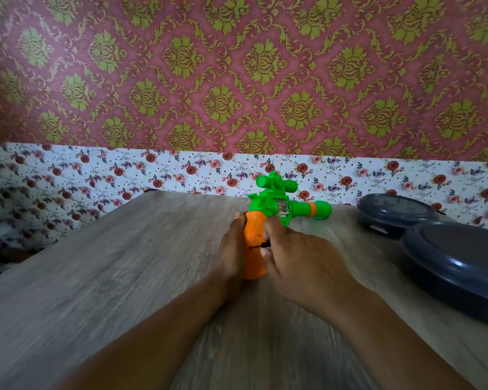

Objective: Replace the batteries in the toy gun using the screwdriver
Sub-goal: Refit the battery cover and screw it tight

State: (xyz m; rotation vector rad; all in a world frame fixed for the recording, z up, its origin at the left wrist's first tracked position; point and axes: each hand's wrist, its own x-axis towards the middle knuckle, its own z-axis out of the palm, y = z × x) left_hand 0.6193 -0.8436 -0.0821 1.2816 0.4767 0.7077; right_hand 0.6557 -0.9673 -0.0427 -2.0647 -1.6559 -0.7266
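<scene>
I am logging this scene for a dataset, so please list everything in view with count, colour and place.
Green and orange plastic toy gun: one, mid-table, orange grip toward the camera, barrel pointing right.
Thin black screwdriver: one, tip at the orange grip's side.
Round dark blue-grey lidded containers: two, right side of table, one behind the other.
Grey wood-grain table: one, fills the foreground.
Patterned wallpaper: red-and-green above, floral band below, behind the table.
Left hand: one, holds the orange grip.
Right hand: one, grips the screwdriver.

A home room: ornate damask wallpaper (237,66), floral border (96,170), wood-grain table (96,277).
</scene>
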